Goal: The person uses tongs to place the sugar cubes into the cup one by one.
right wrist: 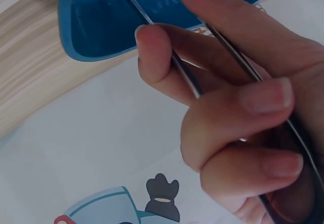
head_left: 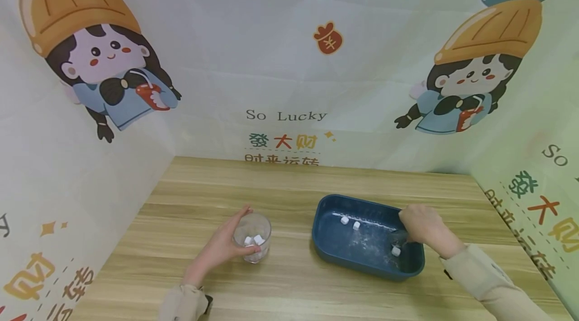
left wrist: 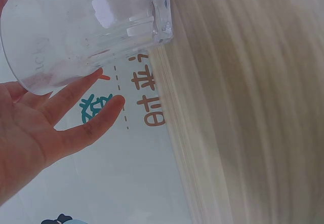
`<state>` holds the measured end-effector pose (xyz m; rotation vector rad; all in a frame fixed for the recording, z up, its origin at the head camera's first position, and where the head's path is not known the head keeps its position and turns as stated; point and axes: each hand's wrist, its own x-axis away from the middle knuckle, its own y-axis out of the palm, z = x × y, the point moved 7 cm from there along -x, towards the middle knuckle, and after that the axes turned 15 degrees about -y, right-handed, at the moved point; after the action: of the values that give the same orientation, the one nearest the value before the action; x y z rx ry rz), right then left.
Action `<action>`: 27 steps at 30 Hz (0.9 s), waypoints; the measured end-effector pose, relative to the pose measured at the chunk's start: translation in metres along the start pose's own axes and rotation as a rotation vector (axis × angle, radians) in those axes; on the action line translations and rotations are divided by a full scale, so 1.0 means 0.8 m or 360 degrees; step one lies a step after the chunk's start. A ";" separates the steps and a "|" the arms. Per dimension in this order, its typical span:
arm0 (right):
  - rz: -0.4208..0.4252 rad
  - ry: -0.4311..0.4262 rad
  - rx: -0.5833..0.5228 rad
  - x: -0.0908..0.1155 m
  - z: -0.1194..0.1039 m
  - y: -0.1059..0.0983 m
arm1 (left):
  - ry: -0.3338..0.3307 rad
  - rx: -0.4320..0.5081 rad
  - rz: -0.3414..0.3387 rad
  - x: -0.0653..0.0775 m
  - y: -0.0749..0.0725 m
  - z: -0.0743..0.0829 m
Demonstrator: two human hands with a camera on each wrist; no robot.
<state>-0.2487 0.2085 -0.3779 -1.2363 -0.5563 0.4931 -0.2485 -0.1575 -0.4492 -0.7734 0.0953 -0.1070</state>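
On the left of the table in the head view, my left hand [head_left: 223,243] holds a clear glass [head_left: 267,230] around its side. White cubes [head_left: 258,239] lie in the bottom of the glass, which stands upright. To the right, a dark blue rectangular tub [head_left: 316,233] contains a few loose white cubes [head_left: 356,225]. My right hand [head_left: 422,223] is over the tub's right end and grips metal tongs [right wrist: 187,74]. The tongs reach down into the tub, close to one cube [head_left: 395,250]; whether they touch it is unclear. In the left wrist view the glass [left wrist: 76,31] shows from its side.
The wood-grain table [head_left: 289,291] lies under everything, with a gap between glass and tub. A printed white cloth [head_left: 280,60] with cartoon figures encloses the table at the back and both sides. Whitish marks [head_left: 362,243] cover parts of the tub floor.
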 end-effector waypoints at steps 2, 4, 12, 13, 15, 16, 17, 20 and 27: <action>-0.0029 -0.0006 -0.0029 0.001 -0.002 0.000 | -0.0002 0.0001 -0.0004 0.000 0.000 0.000; -0.0052 -0.0005 -0.0068 0.002 -0.003 0.000 | -0.0006 0.0003 -0.0006 0.000 0.000 0.000; 0.0016 -0.0043 -0.0209 0.007 -0.010 -0.011 | -0.0008 -0.0007 -0.0012 -0.001 0.001 -0.001; 0.0036 -0.0051 -0.0222 0.008 -0.012 -0.012 | -0.0009 -0.0010 -0.0012 -0.001 0.001 -0.001; 0.0068 -0.0061 -0.0255 0.009 -0.013 -0.015 | -0.0012 -0.0012 -0.0008 -0.001 0.001 -0.001; 0.0080 -0.0063 -0.0274 0.010 -0.014 -0.016 | -0.0010 -0.0014 -0.0007 -0.001 0.001 -0.001; 0.0089 -0.0063 -0.0287 0.010 -0.014 -0.017 | -0.0010 -0.0015 -0.0005 -0.001 0.001 -0.001; 0.0089 -0.0049 -0.0360 0.013 -0.014 -0.019 | -0.0008 -0.0010 -0.0006 -0.001 0.001 0.000; 0.0095 -0.0029 -0.0611 0.016 -0.017 -0.029 | -0.0008 0.0012 -0.0008 0.000 0.001 0.000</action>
<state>-0.2291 0.2002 -0.3569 -1.6191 -0.6506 0.4607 -0.2487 -0.1569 -0.4493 -0.7665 0.0879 -0.1100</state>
